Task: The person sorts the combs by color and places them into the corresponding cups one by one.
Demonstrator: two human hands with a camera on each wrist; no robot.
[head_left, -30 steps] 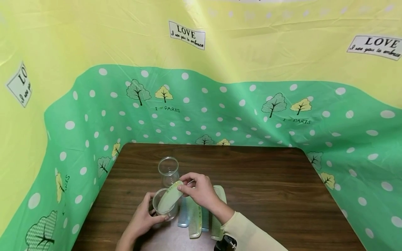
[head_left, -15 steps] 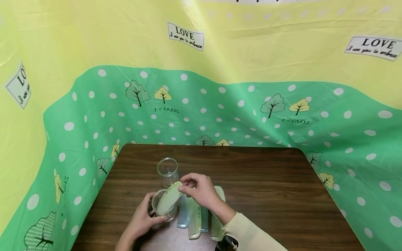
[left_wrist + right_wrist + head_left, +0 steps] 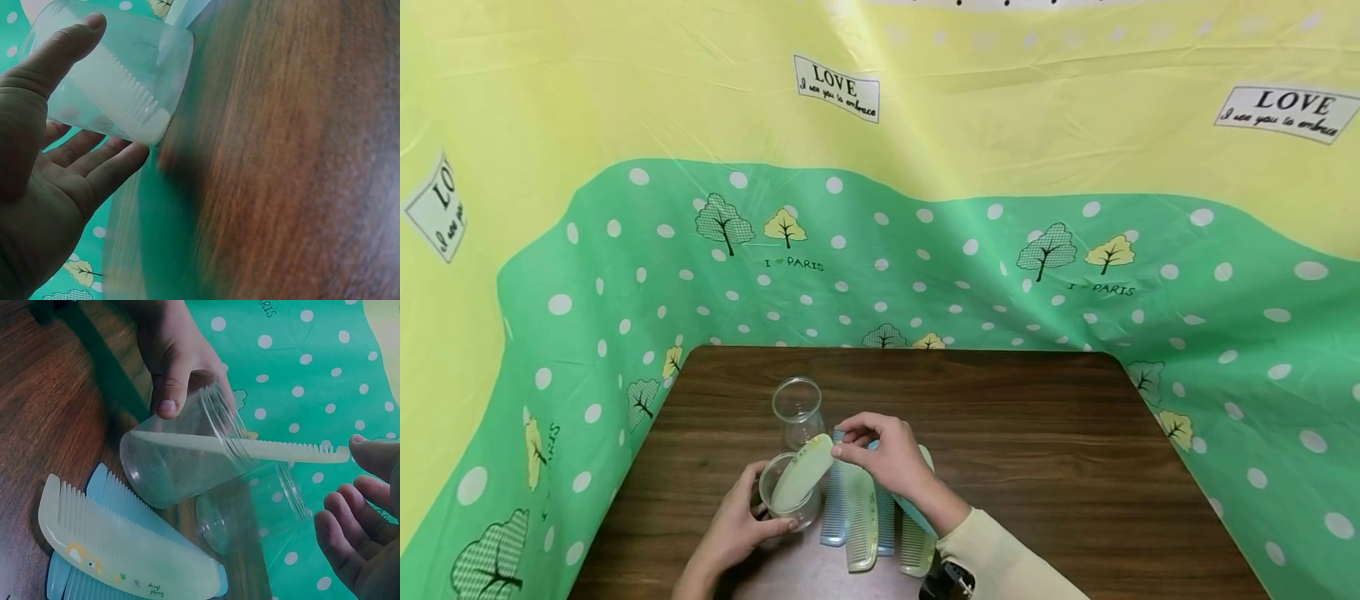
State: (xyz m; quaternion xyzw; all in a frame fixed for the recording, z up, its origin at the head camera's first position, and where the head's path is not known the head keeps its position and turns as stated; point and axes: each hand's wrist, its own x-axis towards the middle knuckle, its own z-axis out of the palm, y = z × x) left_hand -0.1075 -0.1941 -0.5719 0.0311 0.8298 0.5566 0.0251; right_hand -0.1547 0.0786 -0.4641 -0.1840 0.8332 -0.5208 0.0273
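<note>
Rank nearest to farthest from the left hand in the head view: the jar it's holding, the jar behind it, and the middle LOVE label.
1. Held jar, touching the left hand, at its right.
2. Jar behind, farther back on the table.
3. LOVE label, high on the curtain beyond the table.

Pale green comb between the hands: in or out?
Partly in: the pale green comb reaches inside the clear jar, its upper end protruding past the rim.
</note>
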